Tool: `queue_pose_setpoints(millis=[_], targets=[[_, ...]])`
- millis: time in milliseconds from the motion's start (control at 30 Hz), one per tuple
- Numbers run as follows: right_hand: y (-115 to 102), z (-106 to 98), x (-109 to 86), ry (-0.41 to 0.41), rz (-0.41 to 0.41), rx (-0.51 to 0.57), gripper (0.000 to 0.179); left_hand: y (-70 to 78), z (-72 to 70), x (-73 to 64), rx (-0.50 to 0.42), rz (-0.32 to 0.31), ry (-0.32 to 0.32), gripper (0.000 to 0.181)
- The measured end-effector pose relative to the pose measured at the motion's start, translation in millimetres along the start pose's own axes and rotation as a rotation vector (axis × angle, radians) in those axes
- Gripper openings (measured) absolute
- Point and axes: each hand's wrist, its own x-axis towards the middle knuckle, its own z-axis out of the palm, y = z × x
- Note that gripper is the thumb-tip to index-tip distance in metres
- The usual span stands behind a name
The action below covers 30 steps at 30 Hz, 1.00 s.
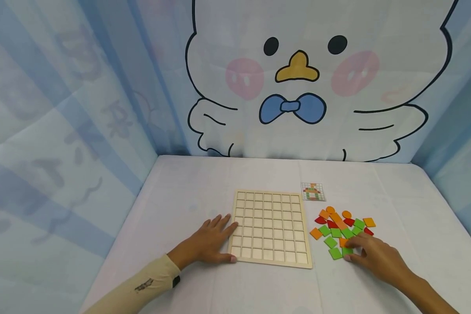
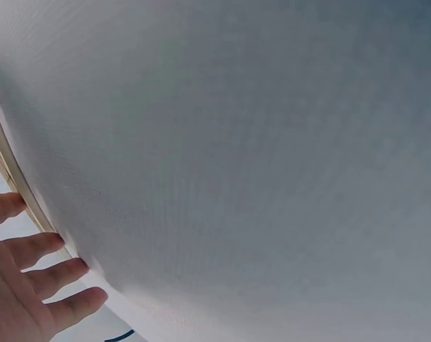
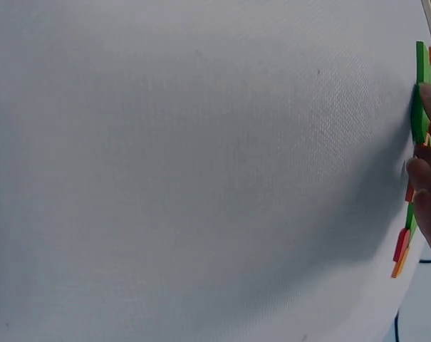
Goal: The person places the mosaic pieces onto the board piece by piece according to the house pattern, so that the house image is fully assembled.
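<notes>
A wooden grid board (image 1: 271,227) lies flat on the table, its square cells bare. My left hand (image 1: 211,240) rests with spread fingers along the board's left edge, thumb at the near corner. In the left wrist view, the fingertips of that hand (image 2: 30,274) touch the board's rim (image 2: 16,167). To the right of the board lies a loose group of coloured tiles: green and orange squares, red pieces and orange discs. At its near side my right hand (image 1: 377,257) pinches a green square tile (image 1: 347,251) between thumb and fingers. The right wrist view shows the thumb against this green tile (image 3: 419,117).
A small pattern card (image 1: 313,192) with a coloured figure on a grid lies beyond the tiles, by the board's far right corner. A white cloth covers the table (image 1: 196,192). Printed curtains (image 1: 298,131) hang behind it and at both sides.
</notes>
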Motion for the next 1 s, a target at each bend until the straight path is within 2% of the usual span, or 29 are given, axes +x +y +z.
queue_pose_setpoints(millis=[433,700,1000], targets=[[-0.9,0.2,-4.6,-0.003,-0.01,-0.002,0.029,1.1,-1.1,1.0,0.027,-0.003,-0.008,0.096],[-0.5,-0.9,-6.7,-0.016,-0.022,0.049,0.026,1.0,-0.7,0.9,0.033,-0.002,0.0,0.096],[-8.1,-2.5,-7.3,-0.041,-0.045,0.067,0.034,-0.1,0.1,1.1,0.02,0.008,0.005,0.094]])
